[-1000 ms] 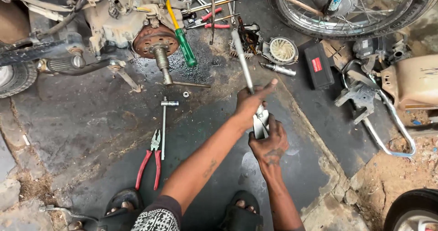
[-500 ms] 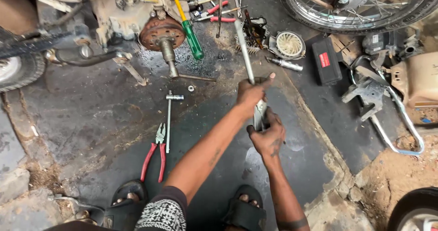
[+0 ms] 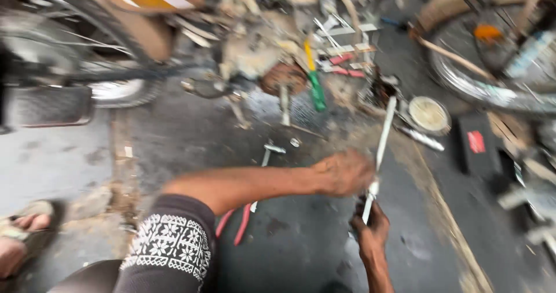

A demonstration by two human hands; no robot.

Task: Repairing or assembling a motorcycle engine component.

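Note:
The view is motion-blurred. A long silver metal rod slants from the dark floor near the engine parts down toward me. My left hand reaches in from the left and is closed around the rod's middle. Just below it, my right hand grips the rod's lower end. A knee in patterned black-and-white cloth sits under my left arm.
Red-handled pliers and a T-handle wrench lie left of my hands. A green-handled screwdriver rests by a rusty hub. A round part, a black box and a wheel lie right. A sandalled foot is far left.
The view has swung and blurred, and the scene looks closer. Both hands keep hold of the rod, with my left arm now lying more level across the frame.

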